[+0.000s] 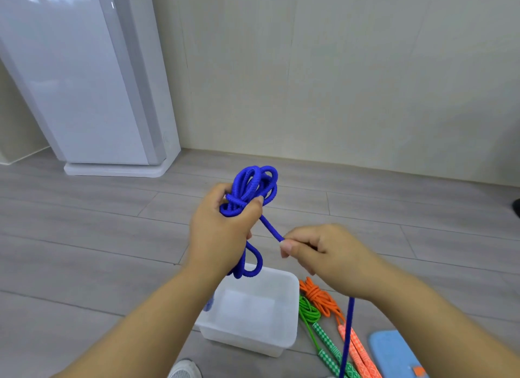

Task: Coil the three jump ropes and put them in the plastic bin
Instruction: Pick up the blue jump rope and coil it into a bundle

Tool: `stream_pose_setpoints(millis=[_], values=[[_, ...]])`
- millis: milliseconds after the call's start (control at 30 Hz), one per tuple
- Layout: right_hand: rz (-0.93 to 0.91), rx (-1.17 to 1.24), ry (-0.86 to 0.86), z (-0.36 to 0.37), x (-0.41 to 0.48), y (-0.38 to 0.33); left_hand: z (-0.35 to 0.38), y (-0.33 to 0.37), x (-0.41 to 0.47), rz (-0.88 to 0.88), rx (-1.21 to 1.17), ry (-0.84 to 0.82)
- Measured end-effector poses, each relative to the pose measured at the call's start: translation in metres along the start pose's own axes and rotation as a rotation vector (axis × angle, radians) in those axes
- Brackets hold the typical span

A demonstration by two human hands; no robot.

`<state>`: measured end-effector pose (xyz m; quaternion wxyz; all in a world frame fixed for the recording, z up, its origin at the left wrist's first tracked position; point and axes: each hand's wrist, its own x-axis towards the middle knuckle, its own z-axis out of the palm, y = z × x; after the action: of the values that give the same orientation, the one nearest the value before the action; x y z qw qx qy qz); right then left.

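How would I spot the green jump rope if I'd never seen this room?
Find the white plastic bin on the grey floor. Just right of it lie two bundled ropes; the green rope is nearer the bin, with green-and-white checked handles, unlike the orange rope beside it.

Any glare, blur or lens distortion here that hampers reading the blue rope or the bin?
Head view: soft even light, faint shadows; glare only on the glossy white floor-standing appliance, which the wide lens makes lean; the blue braided jump rope, left hand and right hand are sharp; the translucent white plastic bin looks washed out.
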<state>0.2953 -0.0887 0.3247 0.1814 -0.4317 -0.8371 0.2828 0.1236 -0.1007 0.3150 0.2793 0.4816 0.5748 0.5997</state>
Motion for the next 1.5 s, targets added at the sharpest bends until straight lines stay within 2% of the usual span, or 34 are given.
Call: stream_pose_setpoints(millis=[200,300,400,567,700,800,933,1000,1100,1267,1400,1500], values=[[0.002,-0.093,-0.113,0.010,-0.007,-0.005,-0.002,-0.002,0.013,-0.129,-0.074,0.104],[0.020,-0.121,-0.129,0.010,-0.007,-0.003,-0.004,0.001,0.014,-0.264,-0.302,0.034],[0.050,-0.125,-0.140,0.008,-0.006,0.000,-0.007,0.005,0.015,-0.317,-0.488,-0.051],[0.048,-0.140,-0.126,0.004,-0.008,0.003,-0.014,0.006,0.018,-0.339,-0.558,-0.046],[0.002,-0.164,-0.085,-0.001,-0.013,0.006,-0.013,0.002,0.019,-0.281,-0.441,-0.037],[-0.110,-0.214,-0.023,-0.004,-0.017,0.004,-0.009,-0.003,0.017,-0.187,-0.138,-0.054],[-0.280,-0.291,0.031,-0.011,-0.020,-0.007,0.003,-0.005,0.006,0.000,0.220,-0.202],[-0.333,-0.292,0.061,-0.012,-0.019,-0.014,0.009,-0.004,0.003,0.011,0.176,-0.312],[-0.387,-0.281,0.062,-0.011,-0.014,-0.021,0.009,0.000,0.002,-0.066,0.104,-0.420],[-0.407,-0.277,0.084,-0.016,-0.003,-0.016,-0.003,0.001,0.009,-0.023,0.095,-0.604],[-0.377,-0.308,0.120,-0.019,0.006,-0.012,-0.008,-0.007,0.009,-0.050,0.105,-0.518],[-0.348,-0.327,0.137,-0.023,0.014,-0.014,-0.005,-0.002,0.003,-0.012,0.129,-0.550]])
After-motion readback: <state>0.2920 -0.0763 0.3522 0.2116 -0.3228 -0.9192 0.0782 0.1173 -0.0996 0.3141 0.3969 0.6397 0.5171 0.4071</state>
